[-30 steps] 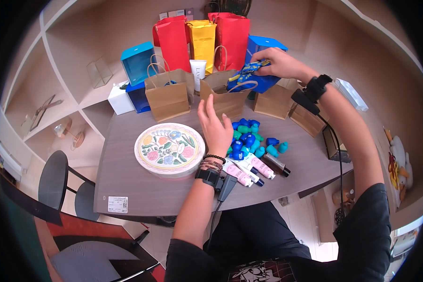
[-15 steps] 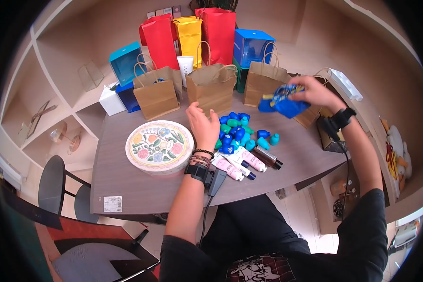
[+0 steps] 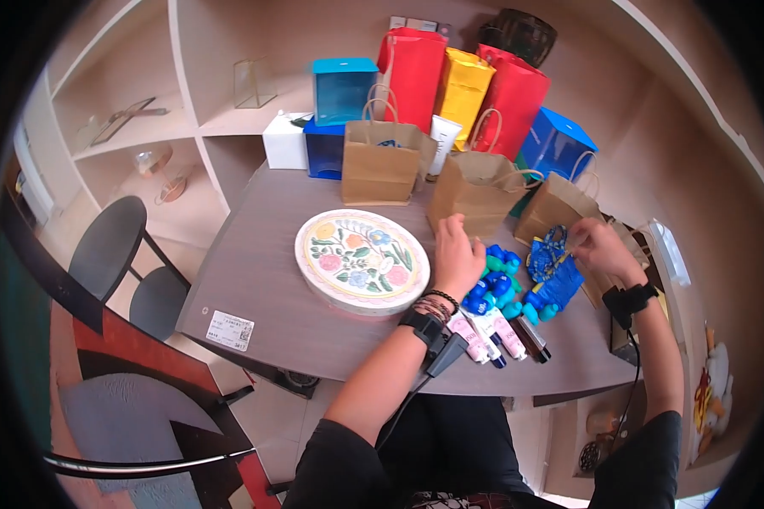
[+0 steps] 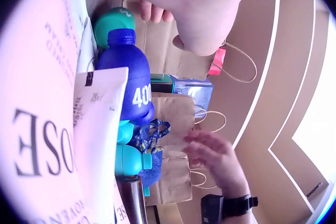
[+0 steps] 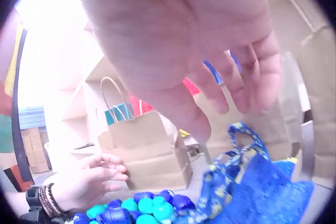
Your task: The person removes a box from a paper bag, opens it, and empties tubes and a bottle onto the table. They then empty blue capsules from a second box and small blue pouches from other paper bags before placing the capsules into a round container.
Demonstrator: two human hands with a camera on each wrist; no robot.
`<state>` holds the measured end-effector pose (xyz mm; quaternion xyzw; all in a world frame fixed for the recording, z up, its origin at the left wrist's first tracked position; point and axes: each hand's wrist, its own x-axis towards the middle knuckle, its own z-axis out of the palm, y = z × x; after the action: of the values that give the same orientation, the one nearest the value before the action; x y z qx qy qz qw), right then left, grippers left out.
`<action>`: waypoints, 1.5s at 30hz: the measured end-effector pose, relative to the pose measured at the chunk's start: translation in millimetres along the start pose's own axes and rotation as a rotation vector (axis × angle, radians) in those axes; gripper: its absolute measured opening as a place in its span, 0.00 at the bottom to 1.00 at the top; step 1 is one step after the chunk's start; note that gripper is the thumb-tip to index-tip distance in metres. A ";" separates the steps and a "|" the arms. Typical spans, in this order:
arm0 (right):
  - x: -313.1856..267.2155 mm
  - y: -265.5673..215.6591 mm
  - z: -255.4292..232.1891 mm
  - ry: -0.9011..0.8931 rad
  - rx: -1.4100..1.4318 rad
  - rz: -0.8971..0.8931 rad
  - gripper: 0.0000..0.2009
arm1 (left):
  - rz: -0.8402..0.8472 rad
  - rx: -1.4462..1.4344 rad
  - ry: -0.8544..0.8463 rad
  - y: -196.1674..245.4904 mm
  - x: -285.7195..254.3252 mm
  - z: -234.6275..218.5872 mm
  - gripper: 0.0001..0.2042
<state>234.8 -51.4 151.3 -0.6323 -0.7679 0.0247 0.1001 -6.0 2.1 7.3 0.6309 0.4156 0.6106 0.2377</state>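
Observation:
A small blue bag (image 3: 566,293) with blue-and-yellow patterned handles stands at the right side of a pile of small blue and teal bottles (image 3: 478,299). My right hand (image 3: 604,248) is just above its handles, fingers loosely spread and apart from it in the right wrist view. My left hand (image 3: 458,259) is held at the left of the bottles, in front of the middle brown paper bag (image 3: 471,191); its fingers are relaxed and hold nothing. Pink-and-white tubes (image 3: 511,339) and a dark bottle (image 3: 531,338) lie in front of the pile.
Left of my left hand sits an oval floral box (image 3: 363,261). More brown paper bags (image 3: 379,165) line the table's back, with red bags (image 3: 412,81), a yellow bag (image 3: 465,85), a white tube (image 3: 442,144) and a teal box (image 3: 344,92) behind. A black chair (image 3: 115,250) stands left.
My right hand carried the blue bag from above the middle paper bag rightward and down beside the bottles, then let go. My left hand stays near the pile. The head view has turned.

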 end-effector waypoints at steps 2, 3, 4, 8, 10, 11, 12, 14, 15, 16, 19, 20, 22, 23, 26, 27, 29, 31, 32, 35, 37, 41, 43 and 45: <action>14.8 -18.0 -13.6 0.078 0.005 0.020 0.13 | 0.007 0.003 0.000 -1.3 -0.8 0.9 0.19; 26.3 -36.8 -20.1 0.238 0.068 -0.054 0.11 | 0.021 0.030 0.021 -0.8 -1.2 1.3 0.19; 37.4 -57.8 -25.7 0.398 0.136 -0.126 0.09 | 0.036 0.059 0.038 -1.1 -2.1 2.0 0.19; 99.7 -131.7 -27.9 0.456 0.234 -0.429 0.07 | 0.010 0.054 -0.003 1.8 -3.7 0.4 0.18; 138.1 -164.6 -18.0 0.340 0.190 -0.418 0.09 | 0.010 0.058 0.003 2.9 -3.7 -0.7 0.18; 157.1 -177.3 -8.7 0.314 0.158 -0.430 0.09 | 0.014 0.059 0.017 2.4 -3.9 -0.4 0.18; 177.2 -185.2 1.8 0.287 0.127 -0.444 0.10 | 0.017 0.065 0.021 2.0 -3.5 -0.4 0.18; 222.7 -187.9 23.1 0.174 0.065 -0.459 0.11 | 0.012 0.049 0.022 2.3 -3.3 -1.0 0.17; 233.8 -191.1 27.9 0.176 0.065 -0.471 0.11 | 0.011 0.048 0.017 3.5 -3.2 -1.4 0.17; 242.3 -195.5 31.5 0.045 0.077 -0.346 0.11 | 0.013 0.053 0.026 2.9 -3.9 -0.5 0.17; 257.2 -202.0 42.6 -0.206 0.101 -0.182 0.12 | 0.018 0.036 0.004 0.7 -4.0 1.6 0.18; 259.0 -202.9 45.7 -0.329 0.112 -0.131 0.13 | 0.021 0.042 0.012 0.0 -4.2 2.3 0.18; 259.1 -207.0 51.6 -0.405 0.107 -0.112 0.17 | 0.037 0.016 0.016 -0.6 -5.3 4.7 0.19; 255.8 -208.7 53.7 -0.483 0.173 -0.115 0.18 | 0.037 0.013 0.022 -1.1 -5.8 6.0 0.18; 254.1 -214.7 60.2 -0.534 0.070 -0.171 0.28 | 0.004 0.000 0.010 -0.3 -6.9 6.5 0.18; 258.4 -212.2 68.6 -0.497 -0.031 -0.202 0.27 | 0.006 0.002 0.011 0.3 -6.0 6.1 0.18; 292.7 -181.4 115.3 -0.400 -0.150 -0.287 0.22 | 0.008 -0.028 0.010 0.8 -5.2 5.8 0.18; 313.8 -148.1 157.3 -0.413 0.167 -0.107 0.21 | 0.009 -0.004 0.000 1.3 -4.1 5.3 0.18; 314.4 -146.4 161.4 -0.421 0.482 0.077 0.19 | 0.007 0.017 -0.011 1.0 -3.5 5.5 0.18; 314.4 -158.6 150.7 -0.402 0.293 -0.070 0.20 | 0.041 0.027 -0.010 -0.9 -2.3 5.4 0.17; 306.5 -173.4 136.5 -0.384 0.105 -0.206 0.21 | 0.034 0.021 -0.006 0.3 -2.5 4.7 0.17; 298.0 -176.3 124.2 -0.357 -0.178 -0.391 0.22 | -0.002 0.017 -0.014 3.1 -2.6 2.9 0.18; 300.5 -168.8 118.8 -0.192 -0.164 -0.561 0.19 | -0.002 0.011 -0.015 3.3 -2.2 1.6 0.18; 266.5 -195.3 80.8 -0.203 -0.062 -0.435 0.23 | 0.002 0.005 -0.017 2.6 -2.6 0.8 0.18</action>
<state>-16.9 177.0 137.0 -0.4490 -0.8925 0.0423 0.0056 -4.4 -1.3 7.9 0.6370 0.4145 0.6044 0.2388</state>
